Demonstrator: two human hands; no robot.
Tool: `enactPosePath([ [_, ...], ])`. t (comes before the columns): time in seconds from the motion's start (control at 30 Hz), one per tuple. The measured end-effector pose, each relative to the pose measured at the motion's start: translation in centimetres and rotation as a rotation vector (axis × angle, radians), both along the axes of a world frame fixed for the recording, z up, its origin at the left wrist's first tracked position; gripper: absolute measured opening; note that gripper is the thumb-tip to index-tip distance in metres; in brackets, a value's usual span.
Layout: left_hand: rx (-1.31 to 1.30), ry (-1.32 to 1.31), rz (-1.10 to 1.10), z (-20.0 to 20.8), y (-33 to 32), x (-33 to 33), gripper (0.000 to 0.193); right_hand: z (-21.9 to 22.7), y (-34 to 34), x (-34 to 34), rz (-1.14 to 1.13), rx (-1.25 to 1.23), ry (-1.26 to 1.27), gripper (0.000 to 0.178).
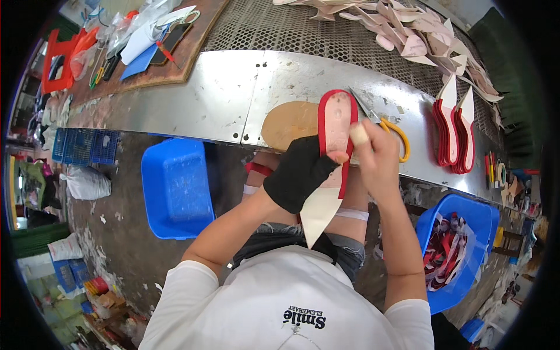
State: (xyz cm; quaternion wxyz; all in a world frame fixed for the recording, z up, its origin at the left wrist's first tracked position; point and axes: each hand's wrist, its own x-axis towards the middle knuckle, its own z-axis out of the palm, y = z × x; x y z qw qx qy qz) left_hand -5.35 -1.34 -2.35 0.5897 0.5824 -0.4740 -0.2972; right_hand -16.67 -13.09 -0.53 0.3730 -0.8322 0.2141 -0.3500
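Note:
My left hand, in a black fingerless glove, grips a long insole with a pinkish face, a red border and a pale pointed end. The thumb presses on its face, and the pointed end hangs down towards my lap. At the insole's right edge, my right hand is closed, with a pale wrap on one fingertip. Whatever its curled fingers pinch is hidden. Just beyond that hand, scissors with yellow handles lie on the metal bench. Left of the insole is a tan rounded board.
Two stacks of red-edged insoles lie on the bench's right. Pale cut pieces pile on the mesh behind. Below the metal bench stand a blue tub at left and another blue tub with red and white scraps at right.

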Motion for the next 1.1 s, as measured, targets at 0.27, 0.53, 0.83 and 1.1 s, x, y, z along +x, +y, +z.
enactPosePath([
  [0.27,0.098,-0.241,-0.128,0.2,0.3,0.5,0.036,2.6,-3.4,0.0,0.193,0.087,0.161,0.026],
  [0.53,0.154,-0.211,-0.185,0.0,0.6,0.6,0.034,3.9,-3.2,0.2,0.221,0.273,0.138,0.026],
  [0.83,0.193,-0.021,-0.244,0.0,1.0,-0.1,0.035,4.7,-2.1,0.6,0.119,0.368,0.379,0.027],
  [1.1,0.129,0.965,-0.609,-1.9,0.2,-0.3,0.051,4.1,-3.8,0.1,0.479,0.81,-0.148,0.016],
])
